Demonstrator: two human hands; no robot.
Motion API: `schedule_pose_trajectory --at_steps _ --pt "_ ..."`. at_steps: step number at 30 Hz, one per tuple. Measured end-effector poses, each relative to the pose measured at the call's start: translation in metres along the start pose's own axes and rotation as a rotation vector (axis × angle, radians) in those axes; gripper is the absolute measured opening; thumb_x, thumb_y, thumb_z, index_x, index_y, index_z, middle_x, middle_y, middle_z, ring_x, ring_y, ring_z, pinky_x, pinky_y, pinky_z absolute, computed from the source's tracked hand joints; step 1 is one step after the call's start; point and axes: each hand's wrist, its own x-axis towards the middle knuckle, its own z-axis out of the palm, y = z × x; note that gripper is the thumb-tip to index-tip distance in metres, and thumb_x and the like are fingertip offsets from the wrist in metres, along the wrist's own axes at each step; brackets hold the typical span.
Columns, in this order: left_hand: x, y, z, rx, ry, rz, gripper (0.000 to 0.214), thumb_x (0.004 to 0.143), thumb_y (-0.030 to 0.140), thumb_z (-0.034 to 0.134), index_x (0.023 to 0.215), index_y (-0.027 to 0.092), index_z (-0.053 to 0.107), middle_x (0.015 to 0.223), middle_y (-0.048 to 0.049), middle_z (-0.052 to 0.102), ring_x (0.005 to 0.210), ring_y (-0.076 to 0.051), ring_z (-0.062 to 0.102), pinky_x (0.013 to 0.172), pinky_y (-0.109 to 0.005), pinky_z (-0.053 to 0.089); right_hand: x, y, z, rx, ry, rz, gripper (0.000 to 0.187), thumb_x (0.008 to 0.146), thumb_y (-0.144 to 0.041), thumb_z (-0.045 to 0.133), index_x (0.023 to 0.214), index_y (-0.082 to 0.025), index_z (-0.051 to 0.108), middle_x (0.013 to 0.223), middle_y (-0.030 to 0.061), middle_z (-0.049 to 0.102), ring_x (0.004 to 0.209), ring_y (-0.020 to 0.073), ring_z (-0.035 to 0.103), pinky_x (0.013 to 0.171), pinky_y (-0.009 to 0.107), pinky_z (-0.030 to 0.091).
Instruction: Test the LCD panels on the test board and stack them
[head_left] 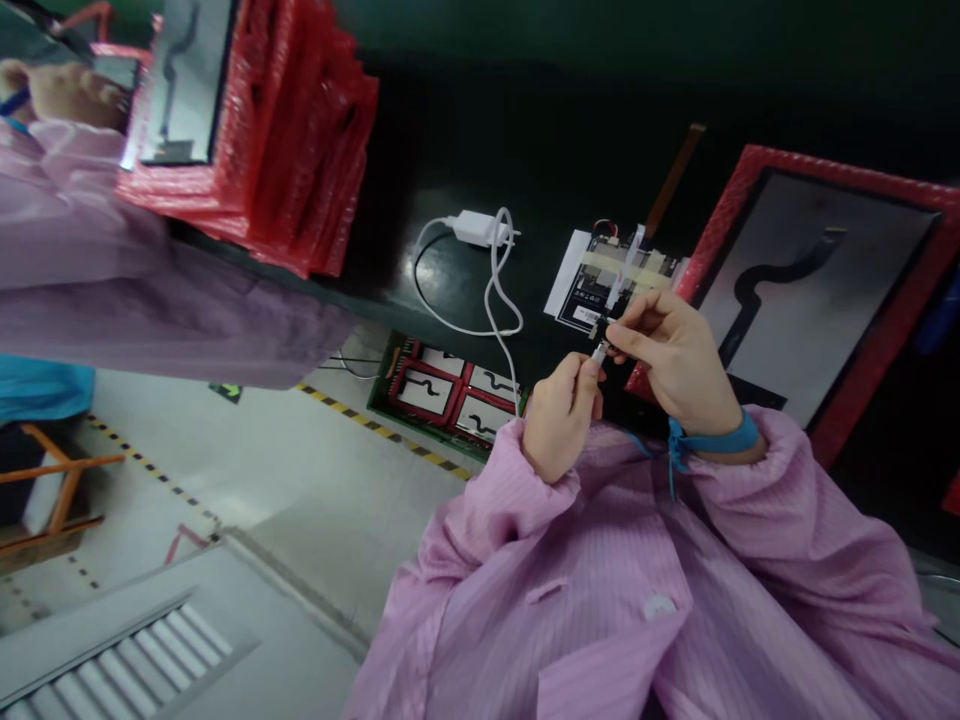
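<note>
My left hand (pixel 561 415) is closed in a pinch on the white plug (pixel 599 352) of a charging cable (pixel 512 365). Just beside it, my right hand (pixel 679 355), with a blue strap at the wrist, pinches a small dark connector board (pixel 600 330), partly hidden by the fingers. Plug and connector meet or nearly meet; I cannot tell whether the plug is inserted. Behind the hands lies a circuit board and battery assembly (pixel 592 290) with yellowish tape across it. A brown flex ribbon (pixel 675 180) stretches away from its far side.
A white charger (pixel 478 228) lies on the dark table (pixel 450 130). At right, a display panel (pixel 817 270) rests on red bubble wrap (pixel 840 165). Stacked red bubble bags (pixel 300 150) stand at left beside a co-worker's sleeve (pixel 67 230). Below the table edge is a crate (pixel 386 385) of panels.
</note>
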Motion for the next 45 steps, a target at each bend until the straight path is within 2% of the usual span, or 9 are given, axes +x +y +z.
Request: schedule_pose_trajectory --at_steps 10,16,25,29,33,38,45 --pt "-0.001 0.001 -0.001 0.034 -0.003 -0.01 0.034 0.105 0.045 0.037 0.087 0.021 0.053 0.055 0.0054 0.053 0.049 -0.008 0.05 0.051 -0.022 0.035 -0.002 -0.003 0.001 -0.051 0.007 0.008 0.037 0.07 -0.041 0.086 0.076 -0.024 0.054 0.072 -0.0025 0.056 0.063 0.0126 0.054 0.058 0.03 0.051" --pt "0.001 0.002 0.0 0.087 0.011 0.012 0.032 0.105 0.041 0.035 0.086 0.021 0.052 0.055 0.0057 0.053 0.049 -0.008 0.05 0.053 -0.022 0.036 -0.003 -0.005 0.0 -0.153 -0.006 -0.031 0.033 0.073 -0.037 0.084 0.075 -0.023 0.055 0.072 -0.0018 0.057 0.062 0.0129 0.054 0.059 0.031 0.049" --pt "0.006 0.002 0.001 0.14 -0.007 0.082 0.031 0.106 0.035 0.034 0.082 0.021 0.049 0.054 0.0055 0.052 0.049 -0.009 0.05 0.056 -0.023 0.037 -0.003 -0.005 0.0 -0.136 -0.026 0.0 0.032 0.07 -0.033 0.085 0.073 -0.021 0.056 0.068 -0.0037 0.055 0.059 0.0094 0.051 0.056 0.027 0.045" --pt "0.008 -0.003 0.002 0.123 -0.007 0.067 0.032 0.106 0.037 0.033 0.083 0.021 0.049 0.055 0.0052 0.052 0.05 -0.009 0.05 0.055 -0.023 0.036 -0.003 -0.004 -0.001 -0.13 -0.017 -0.004 0.032 0.07 -0.031 0.084 0.073 -0.021 0.054 0.069 -0.0041 0.054 0.06 0.0094 0.052 0.058 0.027 0.047" --pt "0.007 -0.005 0.001 0.09 -0.024 0.036 0.035 0.105 0.043 0.034 0.085 0.021 0.051 0.057 0.0053 0.053 0.049 -0.009 0.049 0.054 -0.022 0.037 -0.002 -0.001 -0.004 -0.106 -0.009 0.009 0.035 0.068 -0.028 0.086 0.082 -0.022 0.055 0.071 -0.0052 0.057 0.061 0.0101 0.055 0.059 0.026 0.048" --pt "0.002 -0.001 -0.001 0.12 -0.037 0.047 0.033 0.105 0.042 0.034 0.088 0.021 0.052 0.059 0.0055 0.055 0.05 -0.009 0.05 0.057 -0.022 0.039 0.0 0.001 -0.011 -0.093 -0.007 -0.021 0.032 0.075 -0.032 0.079 0.096 -0.024 0.057 0.076 -0.0041 0.062 0.07 0.0132 0.061 0.067 0.029 0.051" --pt "0.005 0.004 0.01 0.143 -0.025 0.093 0.032 0.104 0.037 0.034 0.081 0.021 0.049 0.057 0.0051 0.054 0.054 -0.01 0.052 0.063 -0.023 0.041 -0.002 0.001 -0.013 -0.167 -0.015 -0.067 0.029 0.074 -0.025 0.077 0.091 -0.024 0.054 0.073 -0.0042 0.059 0.068 0.0132 0.057 0.064 0.029 0.046"
